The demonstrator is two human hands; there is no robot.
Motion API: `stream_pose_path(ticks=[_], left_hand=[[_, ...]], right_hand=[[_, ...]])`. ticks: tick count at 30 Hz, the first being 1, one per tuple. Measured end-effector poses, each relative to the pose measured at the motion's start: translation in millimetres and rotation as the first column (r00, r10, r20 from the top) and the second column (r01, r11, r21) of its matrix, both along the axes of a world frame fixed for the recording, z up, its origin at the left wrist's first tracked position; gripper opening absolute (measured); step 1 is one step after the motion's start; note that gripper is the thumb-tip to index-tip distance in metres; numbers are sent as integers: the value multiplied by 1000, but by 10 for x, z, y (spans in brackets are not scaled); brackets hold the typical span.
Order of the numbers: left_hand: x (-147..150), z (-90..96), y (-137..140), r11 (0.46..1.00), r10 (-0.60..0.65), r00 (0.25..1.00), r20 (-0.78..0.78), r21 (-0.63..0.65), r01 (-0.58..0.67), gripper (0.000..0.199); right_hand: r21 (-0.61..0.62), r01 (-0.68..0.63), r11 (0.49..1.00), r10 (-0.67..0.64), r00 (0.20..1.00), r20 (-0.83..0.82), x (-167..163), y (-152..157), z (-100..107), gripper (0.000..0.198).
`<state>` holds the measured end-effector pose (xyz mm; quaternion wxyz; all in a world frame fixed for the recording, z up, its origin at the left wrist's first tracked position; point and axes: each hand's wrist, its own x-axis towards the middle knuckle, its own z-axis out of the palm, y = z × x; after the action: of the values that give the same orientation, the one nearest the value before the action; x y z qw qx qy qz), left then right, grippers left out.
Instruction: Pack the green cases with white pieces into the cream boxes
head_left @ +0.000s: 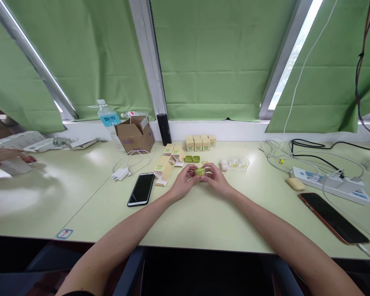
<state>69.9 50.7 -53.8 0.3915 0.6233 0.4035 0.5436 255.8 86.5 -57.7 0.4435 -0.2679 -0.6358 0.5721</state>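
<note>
Both of my hands meet over the middle of the table around one small green case. My left hand closes on its left side, and my right hand holds the right side with fingertips and thumb. Yellowish bits show in the case, too small to make out. Just behind my hands sit two more green cases and some tiny yellow pieces. To the left lie opened cream cartons. On the right are a pale pink item and clear cups with yellow bits inside.
Several small cream boxes stand in a row at the back. Leftward are a phone, a white charger, a cardboard box and a black cylinder. A power strip and second phone lie right. Another person's hand is far left.
</note>
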Motion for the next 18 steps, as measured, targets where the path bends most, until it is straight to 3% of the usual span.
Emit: stream_pose_path(ticks=[9, 14, 16, 18], left_hand=[[-35, 43, -38, 999, 37, 982, -184, -3, -39, 26], [-46, 99, -90, 995, 86, 937, -338, 79, -63, 33], [-71, 117, -91, 986, 150, 883, -444, 136, -99, 39], [-117, 151, -73, 960, 268, 765, -586, 224, -165, 42]], right_hand=[[80, 65, 995, -70, 996, 54, -11, -18, -6, 45], [219, 211, 953, -251, 951, 179, 7, -39, 22, 42], [275, 264, 924, -329, 918, 222, 29, -31, 34, 40], [286, 296, 911, -369, 896, 247, 48, -16, 39, 37]])
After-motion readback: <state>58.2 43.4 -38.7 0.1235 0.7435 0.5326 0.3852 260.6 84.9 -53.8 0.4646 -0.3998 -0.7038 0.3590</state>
